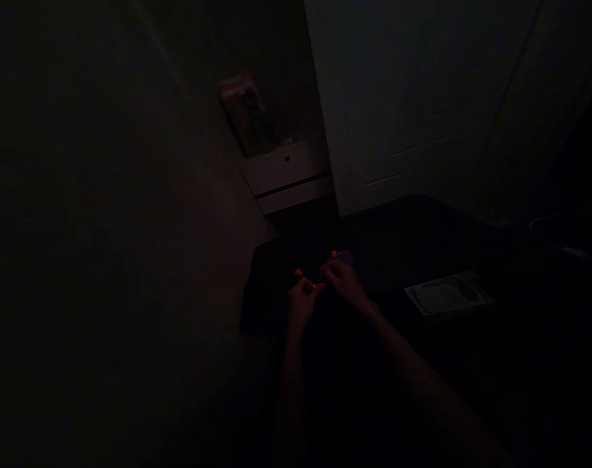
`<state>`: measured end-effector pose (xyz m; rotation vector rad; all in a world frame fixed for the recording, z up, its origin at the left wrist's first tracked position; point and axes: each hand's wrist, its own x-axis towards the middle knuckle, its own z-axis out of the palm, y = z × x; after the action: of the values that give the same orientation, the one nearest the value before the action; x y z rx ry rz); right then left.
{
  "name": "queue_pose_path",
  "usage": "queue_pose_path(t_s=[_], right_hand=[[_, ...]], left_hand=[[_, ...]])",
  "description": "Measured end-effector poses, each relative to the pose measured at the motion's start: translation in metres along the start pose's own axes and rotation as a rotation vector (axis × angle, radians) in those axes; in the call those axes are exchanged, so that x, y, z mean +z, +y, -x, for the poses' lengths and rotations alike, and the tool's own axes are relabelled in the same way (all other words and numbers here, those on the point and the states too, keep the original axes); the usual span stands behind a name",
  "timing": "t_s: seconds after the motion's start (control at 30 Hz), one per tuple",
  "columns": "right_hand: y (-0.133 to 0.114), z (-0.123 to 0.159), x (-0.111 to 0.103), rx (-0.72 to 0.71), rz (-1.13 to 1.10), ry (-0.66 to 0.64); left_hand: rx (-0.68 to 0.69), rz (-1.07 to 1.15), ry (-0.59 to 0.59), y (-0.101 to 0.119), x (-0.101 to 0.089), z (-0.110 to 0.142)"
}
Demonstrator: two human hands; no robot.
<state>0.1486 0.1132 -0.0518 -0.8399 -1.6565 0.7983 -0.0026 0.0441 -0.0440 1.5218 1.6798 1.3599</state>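
Note:
In a very dark room my left hand [303,298] and my right hand [341,278] are close together over a dark tabletop [403,234]. The fingers of both are drawn into a pinch. Something tiny with a few glints shows between the fingertips, too dim to name. Just beyond my left hand is a small glowing red-orange piece [298,272]. Another small red-orange piece [333,254] lies past my right hand, beside a flat purple object [345,257] that the hand partly covers.
To the right on the table rests a pale, flat rectangular box or book [449,296]. A white drawer unit [290,175] stands behind, with a red and green packet [247,110] on top. A large pale panel [403,97] rises behind the table; a wall [105,227] is at left.

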Motion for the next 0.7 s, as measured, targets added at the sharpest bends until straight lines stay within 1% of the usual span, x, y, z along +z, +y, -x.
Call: queue_pose_path(t_s=[0.17,0.4,0.7], right_hand=[[-0.001,-0.001,-0.002,0.016,0.021,0.005],[0.007,-0.003,0.003,0.000,0.056,0.017],[0.001,-0.004,-0.003,0.014,0.018,-0.016]], left_hand=[[0.017,0.030,0.031,0.003,0.001,-0.001],[0.007,0.035,0.059,0.003,0.001,-0.002],[0.011,0.042,0.038,0.011,-0.001,0.000]])
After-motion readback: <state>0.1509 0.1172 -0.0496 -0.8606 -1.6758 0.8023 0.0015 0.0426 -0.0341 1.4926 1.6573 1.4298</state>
